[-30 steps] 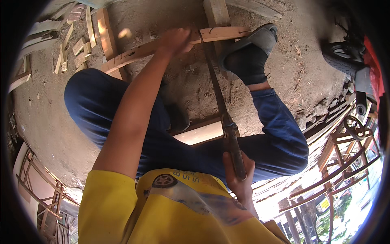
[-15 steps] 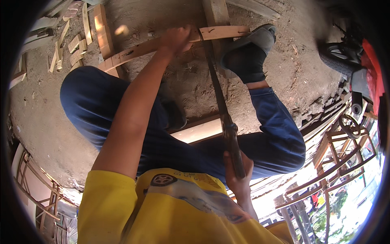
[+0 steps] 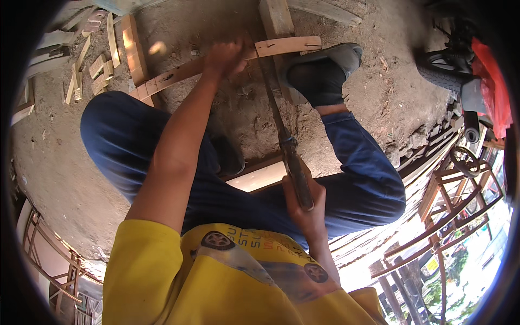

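A long wooden strip (image 3: 292, 45) lies crosswise at the far side, resting on two wooden blocks. My left hand (image 3: 223, 58) is closed around it, just left of a handsaw's dark blade (image 3: 272, 92). The blade's far end meets the strip and overlaps it there; how deep it is in the wood I cannot tell. Nearer to me, my right hand (image 3: 304, 197) is wrapped around the saw's dark handle (image 3: 299, 181). My right foot, in a grey slipper (image 3: 325, 62), is against the strip's right end.
Under the strip are a left block (image 3: 134, 54) and a right beam (image 3: 277, 21). Wood offcuts (image 3: 97, 67) lie at the far left. A pale board (image 3: 265, 177) is between my legs. A wheel (image 3: 444, 62) and red plastic (image 3: 490, 86) are at the right, beside wooden frames (image 3: 433, 233).
My right hand has pushed the saw forward, away from me and a little left. My left hand stays on the wooden strip. The whole view has shifted slightly.
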Available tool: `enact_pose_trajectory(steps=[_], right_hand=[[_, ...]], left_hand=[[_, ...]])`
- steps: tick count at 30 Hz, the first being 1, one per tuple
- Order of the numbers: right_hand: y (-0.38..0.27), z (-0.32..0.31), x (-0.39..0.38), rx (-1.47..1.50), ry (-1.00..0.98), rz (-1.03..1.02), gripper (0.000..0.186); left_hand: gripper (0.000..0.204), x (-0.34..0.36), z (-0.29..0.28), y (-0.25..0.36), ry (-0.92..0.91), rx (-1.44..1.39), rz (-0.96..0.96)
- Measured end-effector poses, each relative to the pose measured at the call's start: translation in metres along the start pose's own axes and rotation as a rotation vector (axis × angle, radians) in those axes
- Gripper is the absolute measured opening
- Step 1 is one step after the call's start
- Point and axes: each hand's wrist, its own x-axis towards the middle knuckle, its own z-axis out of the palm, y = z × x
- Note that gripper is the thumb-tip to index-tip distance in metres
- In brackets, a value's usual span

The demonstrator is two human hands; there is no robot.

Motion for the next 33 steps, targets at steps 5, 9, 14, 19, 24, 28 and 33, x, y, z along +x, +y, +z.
enact_pose_trajectory(steps=[5,9,14,19,24,28,33], right_hand=[[0.003,-0.023,-0.041,-0.058,0.029,-0.092,0.013],[0.008,-0.004,0.009,0.020,0.041,-0.040,0.015],[0.001,-0.012,-0.012,-0.003,0.058,-0.016,0.015],[0.021,-0.007,-0.031,0.011,0.061,-0.026,0.018],[0.010,0.015,0.018,0.046,0.172,-0.114,0.018],[0.001,0.012,-0.016,0.024,0.105,-0.163,0.019],[0.013,0.010,-0.009,0.121,0.116,-0.084,0.021]], left_hand=[[0.056,-0.010,-0.007,-0.007,0.025,0.019,-0.011],[0.060,-0.005,0.006,-0.014,0.054,-0.074,0.053],[0.047,-0.007,0.003,-0.014,0.164,-0.473,-0.224],[0.047,0.004,0.001,0.002,0.121,-0.296,-0.451],[0.045,0.008,0.010,-0.004,0.168,-0.161,-0.380],[0.046,0.013,0.008,-0.012,0.105,-0.160,-0.450],[0.048,0.020,-0.004,0.002,-0.037,-0.181,-0.469]])
